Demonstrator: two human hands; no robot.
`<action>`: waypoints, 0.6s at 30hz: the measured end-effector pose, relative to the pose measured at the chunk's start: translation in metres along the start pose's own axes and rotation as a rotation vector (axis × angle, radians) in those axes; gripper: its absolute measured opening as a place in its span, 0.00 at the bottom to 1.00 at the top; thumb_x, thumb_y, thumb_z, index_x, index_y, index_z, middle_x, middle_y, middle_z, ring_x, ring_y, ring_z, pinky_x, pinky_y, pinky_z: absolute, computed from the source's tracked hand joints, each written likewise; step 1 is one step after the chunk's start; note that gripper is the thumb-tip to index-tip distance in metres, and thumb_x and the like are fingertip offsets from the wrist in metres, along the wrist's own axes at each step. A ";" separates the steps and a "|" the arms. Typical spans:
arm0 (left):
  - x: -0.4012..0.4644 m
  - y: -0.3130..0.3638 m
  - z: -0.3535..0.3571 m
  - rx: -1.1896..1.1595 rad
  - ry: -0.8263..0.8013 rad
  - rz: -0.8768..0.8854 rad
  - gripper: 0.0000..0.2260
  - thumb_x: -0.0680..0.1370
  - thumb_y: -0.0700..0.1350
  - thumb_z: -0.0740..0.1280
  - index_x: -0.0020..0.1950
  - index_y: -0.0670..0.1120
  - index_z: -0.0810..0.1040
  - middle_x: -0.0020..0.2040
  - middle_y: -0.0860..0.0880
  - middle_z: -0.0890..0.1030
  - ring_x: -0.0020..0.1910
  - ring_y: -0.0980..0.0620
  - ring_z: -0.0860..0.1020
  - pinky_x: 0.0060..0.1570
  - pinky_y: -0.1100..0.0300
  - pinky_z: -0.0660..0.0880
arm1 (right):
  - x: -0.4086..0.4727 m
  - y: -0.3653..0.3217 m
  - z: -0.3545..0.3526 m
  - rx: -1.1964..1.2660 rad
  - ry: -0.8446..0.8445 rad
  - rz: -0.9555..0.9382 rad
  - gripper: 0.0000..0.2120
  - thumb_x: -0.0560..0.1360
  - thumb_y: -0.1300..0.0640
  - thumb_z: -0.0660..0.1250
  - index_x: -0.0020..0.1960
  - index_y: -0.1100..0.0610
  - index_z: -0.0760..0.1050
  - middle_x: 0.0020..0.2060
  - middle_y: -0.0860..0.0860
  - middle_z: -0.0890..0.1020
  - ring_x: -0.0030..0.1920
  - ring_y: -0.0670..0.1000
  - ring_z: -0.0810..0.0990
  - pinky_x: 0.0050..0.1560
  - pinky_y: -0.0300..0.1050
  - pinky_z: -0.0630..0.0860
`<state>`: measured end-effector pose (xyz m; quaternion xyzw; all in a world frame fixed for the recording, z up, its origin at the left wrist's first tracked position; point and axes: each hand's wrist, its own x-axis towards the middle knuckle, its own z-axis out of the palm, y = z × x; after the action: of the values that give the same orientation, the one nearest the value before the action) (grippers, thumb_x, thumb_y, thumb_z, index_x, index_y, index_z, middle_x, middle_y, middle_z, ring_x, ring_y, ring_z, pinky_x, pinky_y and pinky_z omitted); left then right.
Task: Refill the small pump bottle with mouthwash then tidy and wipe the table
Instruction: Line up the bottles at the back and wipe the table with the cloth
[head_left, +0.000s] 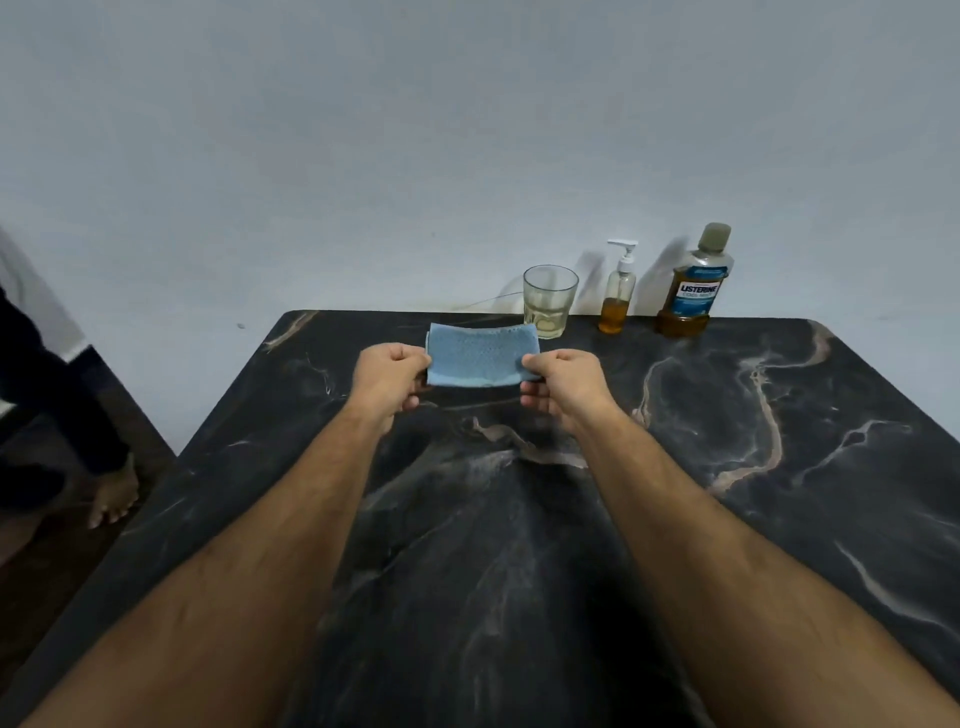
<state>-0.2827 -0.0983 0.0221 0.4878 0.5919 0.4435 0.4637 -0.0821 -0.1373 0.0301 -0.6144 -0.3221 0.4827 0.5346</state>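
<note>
Two hands hold one folded blue cloth out in front of me, above the far middle of the dark marble table. My left hand pinches the cloth's left edge with the thumb on top and the fingers curled under, and my right hand pinches its right edge the same way, so the cloth stretches flat between them. I cannot tell whether its far edge touches the tabletop. Along the back edge of the table, against the pale wall, three things stand upright in a row to the right of the cloth. Nearest the cloth is a clear glass with a little pale yellowish liquid at its bottom. Just beside it stands the small pump bottle, its white pump head on and amber mouthwash filling its lower part. Farther right, a little apart, is the large mouthwash bottle with a blue label, capped, with amber liquid low in its base. At the left, beyond the table's edge, another person's bare foot rests on the floor.
</note>
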 end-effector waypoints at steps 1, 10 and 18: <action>0.013 -0.001 0.002 0.016 0.012 0.001 0.05 0.79 0.40 0.67 0.45 0.45 0.81 0.42 0.44 0.83 0.33 0.54 0.76 0.24 0.66 0.71 | 0.013 -0.001 0.005 -0.015 0.010 -0.014 0.03 0.77 0.63 0.70 0.47 0.63 0.77 0.38 0.57 0.81 0.33 0.50 0.80 0.32 0.43 0.81; 0.118 -0.008 0.025 0.253 0.180 0.052 0.09 0.77 0.45 0.71 0.38 0.53 0.79 0.43 0.50 0.85 0.37 0.52 0.83 0.45 0.55 0.82 | 0.110 0.002 0.042 -0.120 0.107 -0.073 0.08 0.75 0.72 0.68 0.46 0.61 0.74 0.42 0.60 0.81 0.35 0.53 0.82 0.42 0.50 0.84; 0.151 -0.013 0.035 0.449 0.231 0.081 0.05 0.78 0.46 0.70 0.50 0.49 0.85 0.47 0.47 0.86 0.49 0.47 0.83 0.50 0.54 0.79 | 0.139 0.013 0.058 -0.159 0.149 -0.068 0.11 0.76 0.71 0.65 0.57 0.64 0.76 0.34 0.56 0.80 0.35 0.52 0.82 0.41 0.50 0.84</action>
<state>-0.2642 0.0515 -0.0143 0.5478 0.7046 0.3721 0.2549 -0.0921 0.0069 -0.0146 -0.6776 -0.3395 0.3901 0.5228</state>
